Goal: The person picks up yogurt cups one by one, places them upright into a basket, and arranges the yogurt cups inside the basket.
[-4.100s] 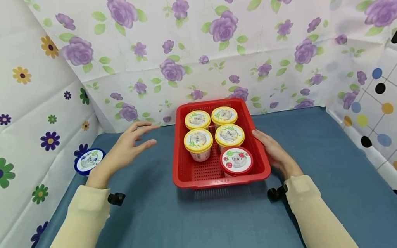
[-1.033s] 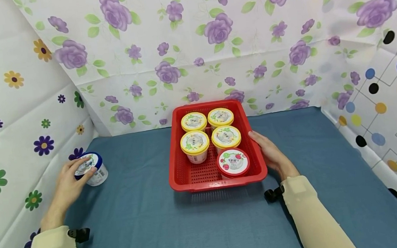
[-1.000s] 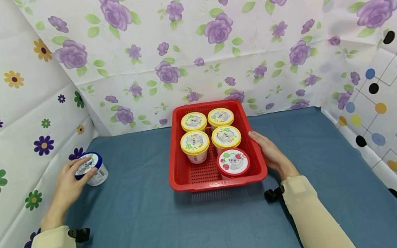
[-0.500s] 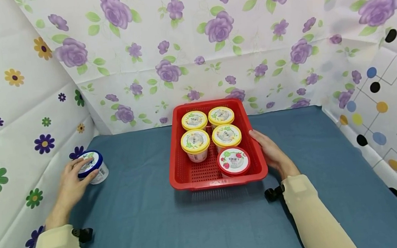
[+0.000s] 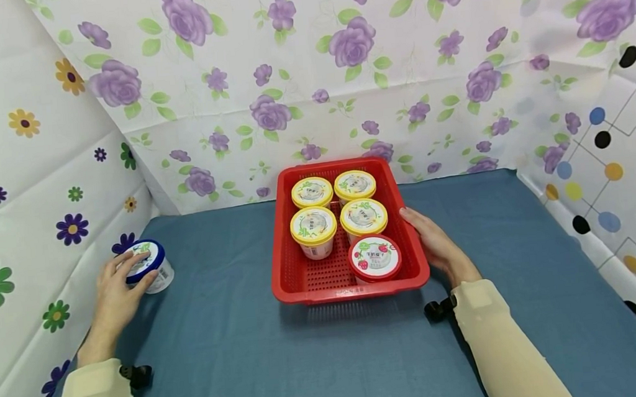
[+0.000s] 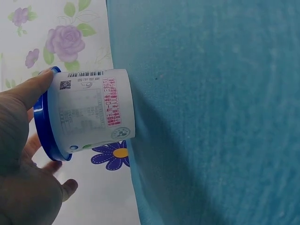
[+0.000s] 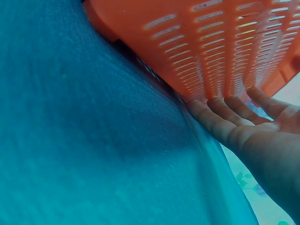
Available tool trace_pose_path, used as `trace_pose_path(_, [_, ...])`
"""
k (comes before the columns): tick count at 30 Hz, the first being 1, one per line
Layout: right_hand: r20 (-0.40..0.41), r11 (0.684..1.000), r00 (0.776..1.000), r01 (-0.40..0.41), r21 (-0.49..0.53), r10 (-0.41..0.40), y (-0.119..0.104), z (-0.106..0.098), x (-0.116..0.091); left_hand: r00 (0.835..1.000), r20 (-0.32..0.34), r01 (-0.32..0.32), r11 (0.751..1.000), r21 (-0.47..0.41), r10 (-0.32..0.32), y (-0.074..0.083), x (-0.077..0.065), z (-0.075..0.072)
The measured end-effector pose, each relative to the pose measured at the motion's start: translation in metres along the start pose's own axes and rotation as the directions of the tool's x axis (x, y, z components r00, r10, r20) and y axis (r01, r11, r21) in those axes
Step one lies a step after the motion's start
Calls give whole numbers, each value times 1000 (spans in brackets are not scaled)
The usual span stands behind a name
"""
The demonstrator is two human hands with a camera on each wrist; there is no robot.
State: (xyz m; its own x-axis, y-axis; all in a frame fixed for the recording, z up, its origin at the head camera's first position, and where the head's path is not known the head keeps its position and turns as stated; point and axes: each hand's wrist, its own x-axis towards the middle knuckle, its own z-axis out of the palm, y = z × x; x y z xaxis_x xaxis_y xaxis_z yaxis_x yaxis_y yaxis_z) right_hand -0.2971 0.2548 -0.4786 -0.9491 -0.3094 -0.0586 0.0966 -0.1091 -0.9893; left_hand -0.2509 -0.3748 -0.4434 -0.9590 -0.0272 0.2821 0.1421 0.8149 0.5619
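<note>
At the far left of the head view, my left hand [image 5: 115, 295] holds a white cup with a blue lid [image 5: 160, 279] from above, thumb and fingers at the lid rim. In the left wrist view the cup [image 6: 89, 108] shows its printed side, with its base at the blue cloth. My right hand [image 5: 436, 245] touches the right side of a red plastic basket [image 5: 353, 293]. The right wrist view shows its fingers [image 7: 211, 119] fairly straight against the slotted basket wall [image 7: 206, 51]. Inside the basket stand several yellow-lidded cups [image 5: 313, 224] and one red-lidded cup [image 5: 375, 257].
Blue cloth [image 5: 319, 360] covers the table. A rose-patterned sheet [image 5: 308, 68] hangs behind it, a flower-patterned sheet [image 5: 14, 185] at the left close to the blue-lidded cup, and a dotted sheet [image 5: 621, 199] at the right.
From beside the basket, my left hand has moved left to the blue-lidded cup and taken it by the lid. During the last second it has barely shifted. My right hand stays at the basket.
</note>
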Motion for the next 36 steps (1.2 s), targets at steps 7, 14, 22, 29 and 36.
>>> trace_pose_path(7, [0,1000,1000,-5,13,5,0,0,0,999,24,41,999,-27,-40,0,0,0])
trace_pose_path(14, [22,1000,1000,17,13,-17,0,-1,1,999,17,37,997,-61,-36,-2,1,0])
trace_pose_path(22, [18,1000,1000,17,9,-17,0,0,1,999,20,44,993,-111,-42,-4,1,0])
trace_pose_path(29, [5,1000,1000,6,12,-6,1,0,1,999,12,52,991,-122,-51,-6,1,1])
trace_pose_path(36, [12,1000,1000,2,14,-2,0,0,0,998,-5,59,988,-144,-60,-6,1,1])
